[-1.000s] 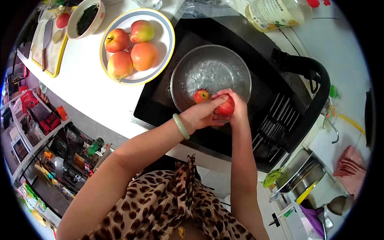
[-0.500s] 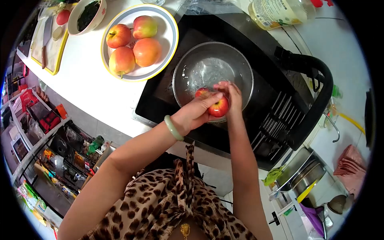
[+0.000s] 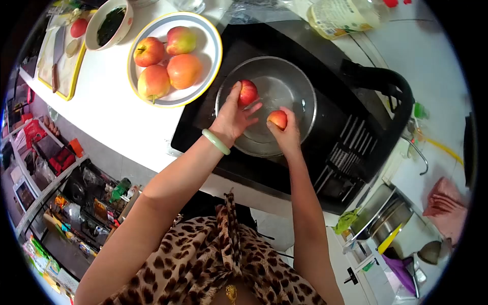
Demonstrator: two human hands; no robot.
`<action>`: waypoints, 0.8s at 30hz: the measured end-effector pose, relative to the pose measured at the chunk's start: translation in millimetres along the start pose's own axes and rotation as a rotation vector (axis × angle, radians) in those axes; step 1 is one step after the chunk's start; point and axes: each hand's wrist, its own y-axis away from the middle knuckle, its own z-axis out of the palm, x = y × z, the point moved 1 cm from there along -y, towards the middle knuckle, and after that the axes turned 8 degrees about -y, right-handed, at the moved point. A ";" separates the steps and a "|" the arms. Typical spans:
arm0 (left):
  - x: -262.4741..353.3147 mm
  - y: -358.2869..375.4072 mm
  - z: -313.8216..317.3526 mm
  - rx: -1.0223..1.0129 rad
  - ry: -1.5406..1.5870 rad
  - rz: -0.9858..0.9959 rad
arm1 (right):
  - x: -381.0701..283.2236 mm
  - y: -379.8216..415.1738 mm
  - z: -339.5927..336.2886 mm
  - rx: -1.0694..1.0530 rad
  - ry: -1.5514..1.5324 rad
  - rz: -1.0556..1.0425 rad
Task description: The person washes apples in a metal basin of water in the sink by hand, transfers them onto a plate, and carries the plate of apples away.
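My left hand (image 3: 229,114) is over the left part of a metal basin (image 3: 311,109), thumb against a red apple (image 3: 248,93) and the lower fingers spread beside it. The apple appears held between thumb and hand, though its underside is hidden. Above the basin's lower right part, my right hand (image 3: 287,134) grips a second, orange-red apple (image 3: 277,120) between thumb and fingers. Shiny reflections show on the basin's inside. Up and to the left, several red-yellow apples (image 3: 184,71) sit on a white plate (image 3: 209,84) with a yellow rim.
Around the basin is a black sink area (image 3: 201,119) with a thick black curved fixture (image 3: 401,117) at right. A bowl of dark greens (image 3: 122,38) and a cutting board (image 3: 76,76) with a knife (image 3: 55,76) are at upper left. A large bottle (image 3: 343,18) lies at top right.
My hands were close together around one apple, with another apple behind it. They have moved apart, each now with an apple, and my left hand has shifted up and left.
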 end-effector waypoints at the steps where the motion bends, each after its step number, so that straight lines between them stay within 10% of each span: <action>1: -6.2 0.7 10.4 -0.051 0.068 -0.029 | -23.7 11.2 -11.7 -0.003 -0.046 -0.015; 7: -38.2 1.7 64.0 -0.354 0.249 -0.062 | -58.3 40.1 -96.3 0.313 -0.027 -0.293; 9: -35.3 10.2 84.5 -0.303 0.275 -0.135 | -58.3 31.5 -152.2 0.516 -0.700 0.048; 11: -34.6 16.0 100.4 -0.336 0.268 -0.162 | -51.7 11.1 -194.3 0.425 -1.073 -0.035; 24: -19.3 53.9 139.2 -0.496 0.364 -0.242 | -124.8 -70.8 -215.5 0.588 -1.057 0.021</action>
